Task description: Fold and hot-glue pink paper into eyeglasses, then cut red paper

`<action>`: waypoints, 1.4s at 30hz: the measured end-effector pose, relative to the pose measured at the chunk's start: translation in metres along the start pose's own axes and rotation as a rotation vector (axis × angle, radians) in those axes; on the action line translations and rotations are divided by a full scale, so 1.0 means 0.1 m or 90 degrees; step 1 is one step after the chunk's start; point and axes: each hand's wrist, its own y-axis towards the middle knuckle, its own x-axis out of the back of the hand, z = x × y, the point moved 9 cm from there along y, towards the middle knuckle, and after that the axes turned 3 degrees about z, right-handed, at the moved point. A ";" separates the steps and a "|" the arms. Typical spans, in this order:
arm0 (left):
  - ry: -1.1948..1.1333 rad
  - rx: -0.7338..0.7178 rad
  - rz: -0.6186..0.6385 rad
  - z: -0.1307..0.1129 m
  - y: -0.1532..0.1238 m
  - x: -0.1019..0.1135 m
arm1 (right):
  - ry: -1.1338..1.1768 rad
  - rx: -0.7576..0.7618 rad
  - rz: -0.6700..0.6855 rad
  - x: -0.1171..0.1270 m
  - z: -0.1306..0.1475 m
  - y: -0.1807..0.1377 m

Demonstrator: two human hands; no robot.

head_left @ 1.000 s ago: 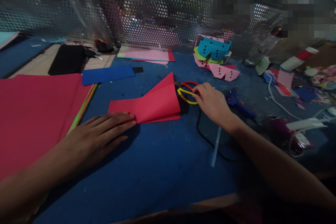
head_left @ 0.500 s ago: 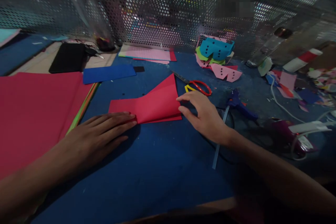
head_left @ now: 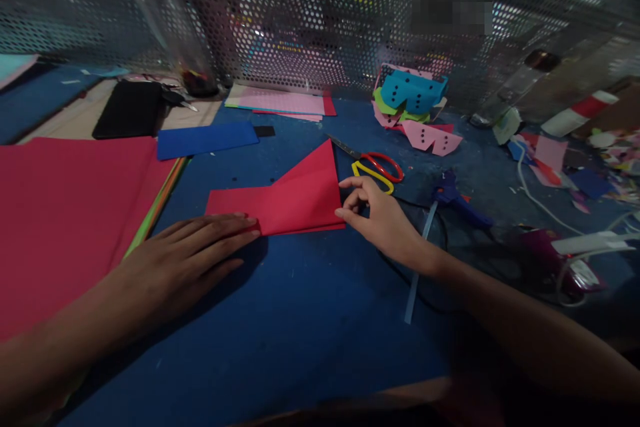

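Red folded paper sheet (head_left: 287,203) lies flat on the blue counter (head_left: 300,320), near the middle of the view, between both hands. One triangular flap points up and away at its far right corner.

Left grip (head_left: 195,257): fully spread, palm down, fingers straight and close together. The fingertips press on the near left corner of the folded sheet; the palm rests on the counter. Nothing is enclosed.

Right grip (head_left: 380,217): loosely half-curled, not clamped on anything visible. Index tip and thumb tip touch the right edge of the folded sheet, the thumb at the near right corner. The other fingers are tucked in towards the palm. Whether the thumb slips under the top layer cannot be told.

Scissors with one red and one yellow handle loop (head_left: 375,169) lie just beyond the right grip, apart from it, blades pointing away to the left. Blue glue gun (head_left: 457,203) lies to the right of that hand.

Large stack of red paper sheets (head_left: 65,213) covers the counter on the left, beside the left forearm. Beyond it lie a blue paper strip (head_left: 207,140) and a black flat case (head_left: 127,110). A pile of turquoise, green and pink punched paper cut-outs (head_left: 413,97) sits against the perforated metal screen (head_left: 325,13) at the back.
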 end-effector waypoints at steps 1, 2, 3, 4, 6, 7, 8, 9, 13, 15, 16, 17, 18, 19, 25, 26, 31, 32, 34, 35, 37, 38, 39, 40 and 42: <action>0.001 0.000 0.003 0.00 0.01 0.00 | -0.001 0.001 0.000 0.00 0.00 0.00; 0.005 -0.001 0.005 -0.01 0.02 0.00 | -0.001 0.002 0.001 0.00 0.01 0.00; 0.009 -0.003 0.007 -0.01 0.02 0.00 | -0.002 0.002 0.004 0.00 0.02 0.00; 0.012 -0.005 0.008 -0.02 0.02 0.00 | -0.004 0.000 0.008 0.00 0.02 0.00; 0.018 -0.005 0.009 -0.02 0.01 -0.01 | -0.006 -0.004 0.017 -0.01 0.03 -0.01; 0.020 -0.004 0.012 -0.02 0.01 -0.01 | -0.006 -0.005 0.020 -0.01 0.03 -0.01; 0.022 -0.003 0.014 -0.01 0.00 -0.02 | -0.006 -0.004 0.022 -0.02 0.04 -0.01; 0.024 0.000 0.016 -0.01 -0.01 -0.03 | -0.006 -0.003 0.024 -0.02 0.04 -0.01; 0.030 0.006 0.019 0.01 -0.02 -0.05 | -0.006 -0.003 0.037 -0.03 0.03 -0.01; 0.032 0.010 0.026 0.01 -0.01 -0.07 | -0.006 -0.006 0.042 -0.03 0.02 -0.01; 0.032 0.013 0.032 0.01 -0.01 -0.08 | -0.006 -0.007 0.045 -0.04 0.02 -0.01; 0.033 0.018 0.037 0.01 0.00 -0.09 | -0.006 -0.007 0.046 -0.04 0.02 -0.02; 0.035 0.023 0.041 0.01 0.00 -0.10 | -0.005 -0.007 0.047 -0.04 0.02 -0.02; 0.038 0.027 0.042 0.01 0.01 -0.10 | -0.004 -0.006 0.049 -0.04 0.02 -0.02; 0.045 0.056 0.078 0.03 0.03 -0.17 | -0.002 0.000 0.055 -0.05 0.02 -0.02; 0.046 0.063 0.086 0.03 0.03 -0.19 | -0.003 0.001 0.054 -0.05 0.02 -0.02; 0.051 0.068 0.097 0.02 0.06 -0.19 | -0.005 -0.001 0.054 -0.06 0.00 -0.03; 0.049 0.069 0.098 0.01 0.07 -0.19 | -0.005 -0.002 0.054 -0.06 0.00 -0.03; 0.047 0.070 0.108 0.00 0.08 -0.19 | -0.006 -0.002 0.055 -0.06 -0.01 -0.03; 0.049 0.071 0.116 -0.01 0.08 -0.19 | -0.006 -0.001 0.055 -0.06 -0.01 -0.03; 0.051 0.073 0.123 -0.03 0.10 -0.18 | -0.010 0.000 0.053 -0.06 -0.01 -0.02; 0.047 0.068 0.119 -0.05 0.10 -0.18 | -0.011 0.001 0.051 -0.06 -0.01 -0.02; 0.041 0.060 0.108 -0.08 0.12 -0.17 | -0.013 0.000 0.049 -0.06 -0.01 -0.02; 0.034 0.053 0.096 -0.10 0.13 -0.15 | -0.014 0.001 0.047 -0.06 -0.01 -0.02; 0.024 0.038 0.078 -0.15 0.17 -0.15 | -0.016 0.001 0.047 -0.06 0.00 -0.02</action>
